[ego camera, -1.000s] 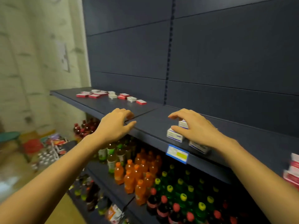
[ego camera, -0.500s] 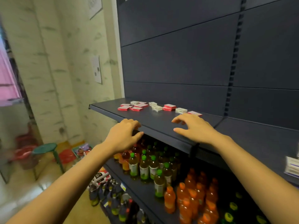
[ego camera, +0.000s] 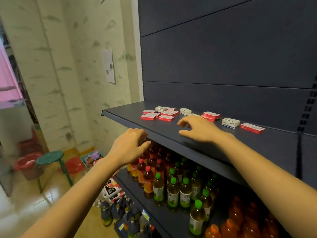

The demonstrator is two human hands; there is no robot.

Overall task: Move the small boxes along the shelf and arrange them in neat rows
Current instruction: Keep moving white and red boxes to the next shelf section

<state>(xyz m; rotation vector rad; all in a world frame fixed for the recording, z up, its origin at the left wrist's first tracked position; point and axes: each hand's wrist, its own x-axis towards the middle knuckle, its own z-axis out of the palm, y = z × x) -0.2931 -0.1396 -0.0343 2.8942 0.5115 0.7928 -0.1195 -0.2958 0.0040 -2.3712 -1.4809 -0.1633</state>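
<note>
Several small red and white boxes lie scattered on the dark shelf. A cluster of red boxes sits toward its left end, and a white box is behind it. Further right lie a stacked red pair, a white box and a red box. My right hand hovers over the shelf in front of the boxes, fingers loosely spread, holding nothing. My left hand hangs at the shelf's front edge, fingers loosely curled and empty.
Below the shelf stand rows of bottles with red caps, green caps and orange drinks. A green stool, red tubs and a basket of goods sit on the floor to the left.
The view has swung left along the shelf. My right hand left the white boxes it rested on and now reaches toward the scattered boxes. My left hand followed along the front edge.
</note>
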